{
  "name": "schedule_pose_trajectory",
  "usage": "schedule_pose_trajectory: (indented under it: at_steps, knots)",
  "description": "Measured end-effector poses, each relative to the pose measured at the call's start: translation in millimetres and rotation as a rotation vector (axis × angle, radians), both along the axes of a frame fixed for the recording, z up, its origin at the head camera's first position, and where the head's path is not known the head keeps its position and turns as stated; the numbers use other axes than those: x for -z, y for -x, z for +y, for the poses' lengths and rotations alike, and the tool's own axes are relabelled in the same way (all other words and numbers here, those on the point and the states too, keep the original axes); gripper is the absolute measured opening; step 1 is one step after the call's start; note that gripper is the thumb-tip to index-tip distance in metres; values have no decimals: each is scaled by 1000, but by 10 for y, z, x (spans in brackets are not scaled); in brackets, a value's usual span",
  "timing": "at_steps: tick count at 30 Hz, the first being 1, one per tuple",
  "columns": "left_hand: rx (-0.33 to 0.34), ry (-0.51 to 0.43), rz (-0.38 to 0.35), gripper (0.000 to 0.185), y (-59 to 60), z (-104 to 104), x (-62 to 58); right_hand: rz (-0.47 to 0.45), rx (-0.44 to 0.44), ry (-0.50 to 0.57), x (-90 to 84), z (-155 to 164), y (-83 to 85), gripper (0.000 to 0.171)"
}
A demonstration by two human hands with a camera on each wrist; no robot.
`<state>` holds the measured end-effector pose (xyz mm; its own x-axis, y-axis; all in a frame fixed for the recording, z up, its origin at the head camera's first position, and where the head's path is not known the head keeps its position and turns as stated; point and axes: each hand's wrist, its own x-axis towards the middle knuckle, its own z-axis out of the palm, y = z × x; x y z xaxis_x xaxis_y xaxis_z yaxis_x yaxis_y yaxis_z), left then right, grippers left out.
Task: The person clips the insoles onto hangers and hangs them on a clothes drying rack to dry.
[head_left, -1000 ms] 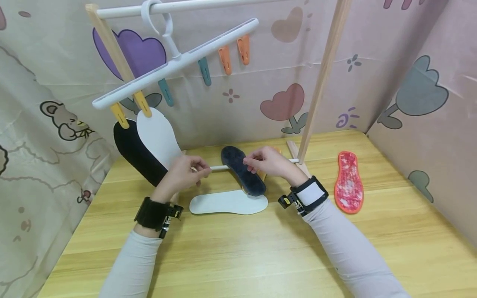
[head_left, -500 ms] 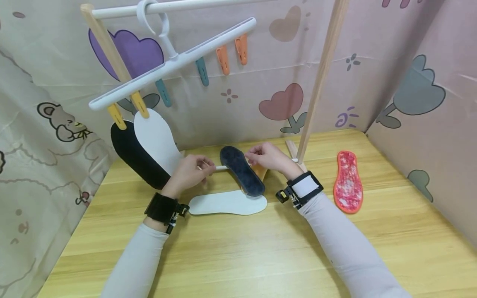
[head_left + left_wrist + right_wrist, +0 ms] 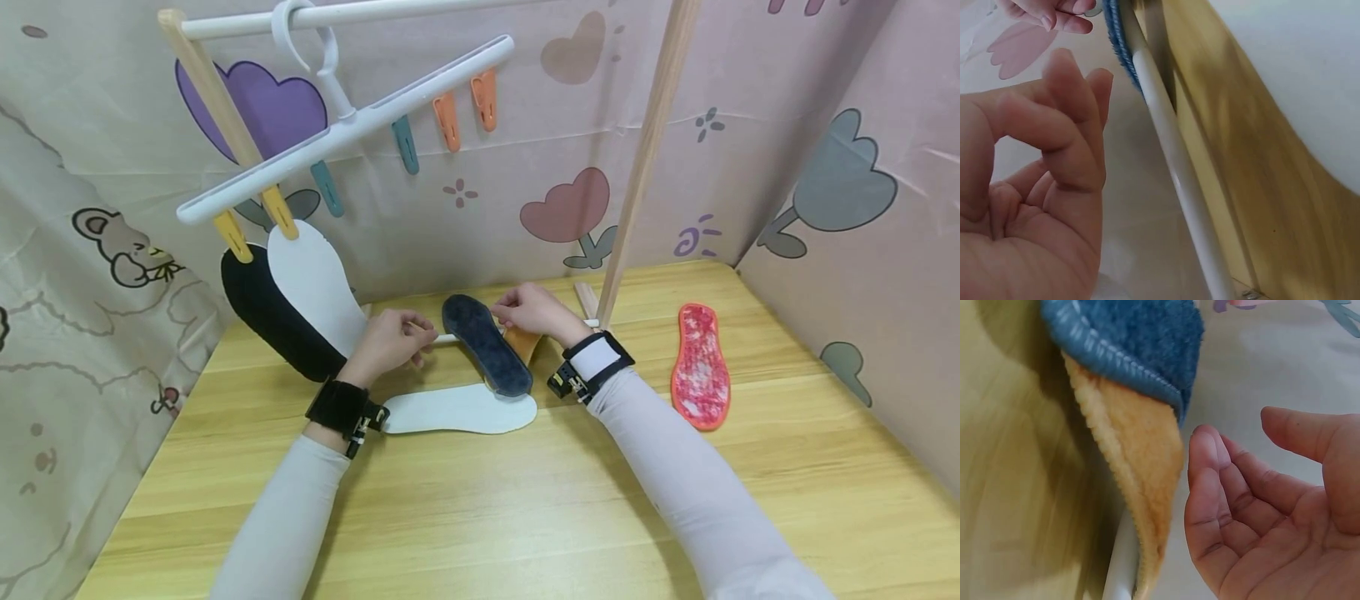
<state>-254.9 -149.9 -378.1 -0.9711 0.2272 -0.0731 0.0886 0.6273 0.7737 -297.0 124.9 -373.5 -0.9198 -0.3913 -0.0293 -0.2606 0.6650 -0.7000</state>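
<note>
My left hand [image 3: 390, 343] hovers left of a dark blue fuzzy insole [image 3: 486, 343], holding nothing; its fingers are loosely bent in the left wrist view. My right hand [image 3: 536, 312] is beside the insole's right edge, its thumb apart from the fingers in the right wrist view, with nothing between them. A tan insole [image 3: 1132, 437] shows beneath the blue insole [image 3: 1125, 344]. Both lie over a low white rod [image 3: 1175, 169]. The blue insole's near end overlaps a white insole [image 3: 450, 410] lying flat on the table.
A white hanger [image 3: 375, 117] hangs tilted from a rack, with several clips. Yellow clips hold a black insole [image 3: 273, 312] and a white insole [image 3: 311, 283] at its low end. A red-and-white insole [image 3: 701, 367] lies at right, beyond the rack's wooden post [image 3: 645, 167].
My left hand has moved right, nearer the blue insole. My right hand has shifted from over the blue insole to its far right side, and more of the tan insole shows.
</note>
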Motion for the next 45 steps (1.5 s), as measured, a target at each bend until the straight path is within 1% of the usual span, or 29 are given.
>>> schedule_pose_trajectory:
  at_steps: [4, 6, 11, 19, 25, 32, 38, 42, 45]
  knots:
    - [-13, -35, -44, 29, 62, 3, 52, -36, 10, -17, 28, -34, 74, 33]
    - [-23, -44, -54, 29, 90, 14, 81, -62, 15, -17, 39, -49, 113, 32]
    - [-41, -53, -49, 28, 144, 63, 142, -82, 2, -43, 55, -80, 195, 34]
    - [-52, -47, -44, 26, 196, 111, 191, -62, -5, -121, 77, -118, 270, 38]
    - [-78, -66, -81, 25, 228, 146, 221, -72, 28, -160, 101, -152, 334, 41]
    - [-89, -67, -131, 23, 254, 201, 255, -120, 67, -157, 167, -183, 434, 44]
    - [-94, -45, -136, 25, 254, 229, 268, -123, 64, -164, 173, -218, 433, 43]
    - [-87, -25, -138, 26, 254, 238, 253, -101, 61, -174, 172, -238, 419, 43]
    - [-83, -16, -144, 25, 249, 241, 251, -77, 58, -192, 168, -256, 408, 40]
